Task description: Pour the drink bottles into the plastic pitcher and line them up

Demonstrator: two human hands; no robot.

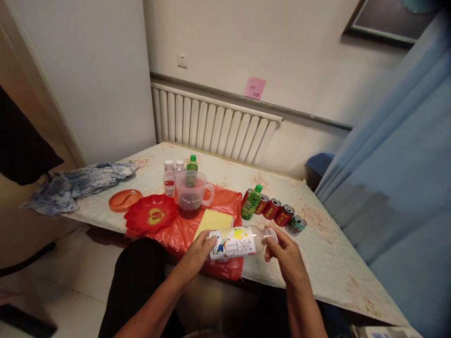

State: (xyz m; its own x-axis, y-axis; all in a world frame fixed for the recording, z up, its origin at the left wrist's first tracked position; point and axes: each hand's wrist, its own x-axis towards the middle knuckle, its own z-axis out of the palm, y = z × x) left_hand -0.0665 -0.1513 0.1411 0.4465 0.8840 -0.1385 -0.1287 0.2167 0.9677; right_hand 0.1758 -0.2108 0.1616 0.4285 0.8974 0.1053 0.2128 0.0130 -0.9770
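Observation:
I hold a clear plastic bottle with a white, colourful label sideways over the near table edge. My left hand grips its bottom end. My right hand has its fingers closed around the neck and cap end. Just beyond the bottle lie a yellow cloth and a red plastic bag. On the bag stands a clear measuring jug with dark liquid at its bottom.
A red dish, an orange lid, small bottles, a green bottle and a row of cans sit on the table. A blue cloth lies far left. Blue curtain hangs right.

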